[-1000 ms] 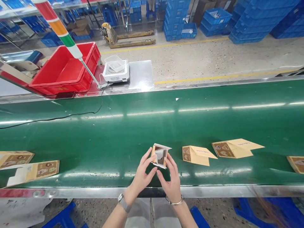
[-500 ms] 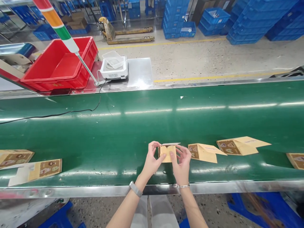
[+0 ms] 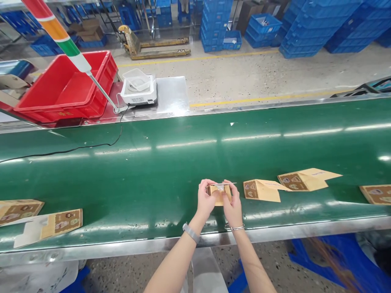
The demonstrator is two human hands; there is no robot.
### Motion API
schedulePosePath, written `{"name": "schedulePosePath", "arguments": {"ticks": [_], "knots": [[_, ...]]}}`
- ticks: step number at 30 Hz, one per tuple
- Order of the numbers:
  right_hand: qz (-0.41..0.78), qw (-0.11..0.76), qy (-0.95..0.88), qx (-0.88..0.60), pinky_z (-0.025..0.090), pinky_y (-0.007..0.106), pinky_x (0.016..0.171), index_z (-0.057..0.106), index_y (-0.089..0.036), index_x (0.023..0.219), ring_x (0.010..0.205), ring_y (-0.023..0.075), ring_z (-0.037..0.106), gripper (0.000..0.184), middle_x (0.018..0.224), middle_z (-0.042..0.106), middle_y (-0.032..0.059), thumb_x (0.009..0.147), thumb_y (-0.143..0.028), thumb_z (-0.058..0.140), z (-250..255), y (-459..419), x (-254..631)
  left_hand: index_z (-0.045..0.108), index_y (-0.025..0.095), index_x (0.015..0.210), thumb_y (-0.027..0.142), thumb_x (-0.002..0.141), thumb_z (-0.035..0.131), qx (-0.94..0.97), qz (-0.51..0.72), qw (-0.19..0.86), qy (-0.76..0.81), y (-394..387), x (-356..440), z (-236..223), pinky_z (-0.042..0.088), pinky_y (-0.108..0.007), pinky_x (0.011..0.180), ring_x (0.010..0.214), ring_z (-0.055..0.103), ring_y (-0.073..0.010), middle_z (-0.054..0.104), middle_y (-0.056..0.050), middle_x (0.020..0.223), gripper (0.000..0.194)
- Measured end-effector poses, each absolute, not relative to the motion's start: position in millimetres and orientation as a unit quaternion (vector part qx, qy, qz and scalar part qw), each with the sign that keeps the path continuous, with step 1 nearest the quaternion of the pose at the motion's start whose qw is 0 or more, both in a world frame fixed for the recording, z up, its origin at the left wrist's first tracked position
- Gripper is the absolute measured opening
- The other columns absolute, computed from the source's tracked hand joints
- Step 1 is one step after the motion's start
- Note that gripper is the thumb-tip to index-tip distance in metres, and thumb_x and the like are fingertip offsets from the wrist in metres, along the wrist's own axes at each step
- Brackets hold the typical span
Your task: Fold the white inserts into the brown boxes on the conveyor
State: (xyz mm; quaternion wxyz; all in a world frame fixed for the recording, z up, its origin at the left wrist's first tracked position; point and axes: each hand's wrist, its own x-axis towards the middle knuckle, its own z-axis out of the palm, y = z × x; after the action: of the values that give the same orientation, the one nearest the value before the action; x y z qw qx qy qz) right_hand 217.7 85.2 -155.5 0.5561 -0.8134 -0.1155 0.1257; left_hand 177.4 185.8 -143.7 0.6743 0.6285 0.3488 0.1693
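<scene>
Between my two hands is a small tan cardboard box [image 3: 219, 201], held just above the green conveyor belt [image 3: 171, 167]. My left hand [image 3: 206, 198] grips its left side, and my right hand [image 3: 232, 204] grips the right, with both thumbs at the near end. A thin flap stands out along the box's top edge. Something pale shows inside the opening, too small to name. To the right of my right hand lies a tan and brown carton [image 3: 252, 190] with its flap open, and beyond it a similar carton [image 3: 295, 181].
More cartons lie at the belt's left, one a brown-printed carton [image 3: 64, 221], and another carton [image 3: 377, 193] at far right. Across the belt stand a red bin [image 3: 100, 81], a white scale [image 3: 139, 95] and a striped signal pole [image 3: 69, 44]. A black cable [image 3: 76, 150] crosses the belt.
My thumbs have pressed inward at the box's near end, which now shows an opening. My right hand's fingers have drawn in along the top flap. The view has shifted slightly.
</scene>
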Motion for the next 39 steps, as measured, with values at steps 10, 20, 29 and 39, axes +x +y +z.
{"name": "schedulePosePath", "arguments": {"ticks": [10,20,29,39], "knots": [[0.148,0.591,-0.155,-0.778,0.052,0.048,0.101,0.045,-0.02,0.14,0.129,0.0312,0.055,0.078,0.143,0.052,0.0177,0.082,-0.066,0.065,-164.1,55.4,236.8,0.037,0.03,0.151,0.023,0.066,0.084,0.748,0.079,0.645,0.135,203.9,152.5,-127.4,0.038,-0.049,0.118,0.145,0.042,-0.0315,0.041,-0.011,0.159,0.097],[0.179,0.427,-0.409,-0.786,0.054,0.05,0.106,0.06,-0.028,0.131,0.127,0.0296,0.063,0.065,0.137,0.065,0.0094,0.075,-0.051,0.082,-138.1,6.9,292.6,0.059,0.03,0.137,0.039,0.084,0.077,0.891,0.083,0.444,-0.044,215.6,171.9,-135.6,0.038,-0.053,0.119,0.144,0.048,-0.0297,0.057,-0.011,0.148,0.057],[0.111,0.342,-0.475,-0.803,0.052,0.041,0.111,0.025,-0.034,0.159,0.146,0.0263,0.043,0.063,0.165,0.032,0.007,0.102,-0.033,0.05,-166.3,-19.2,286.4,0.025,0.018,0.159,0.032,0.102,0.049,0.97,0.122,0.186,-0.098,182.5,175.2,-141.5,0.021,-0.054,0.129,0.151,0.037,-0.0238,0.048,-0.011,0.156,0.063],[0.077,0.412,-0.311,-0.853,0.052,0.05,0.108,0.004,-0.022,0.163,0.141,0.0283,0.051,0.081,0.161,0.04,0.0155,0.096,-0.03,0.049,-183.9,-10.5,254.9,0.025,-0.002,0.156,0.017,0.094,0.041,0.992,0.106,0.033,-0.057,134.2,186.0,-145.5,0.026,-0.047,0.129,0.154,0.03,-0.0285,0.031,-0.02,0.164,0.067]]}}
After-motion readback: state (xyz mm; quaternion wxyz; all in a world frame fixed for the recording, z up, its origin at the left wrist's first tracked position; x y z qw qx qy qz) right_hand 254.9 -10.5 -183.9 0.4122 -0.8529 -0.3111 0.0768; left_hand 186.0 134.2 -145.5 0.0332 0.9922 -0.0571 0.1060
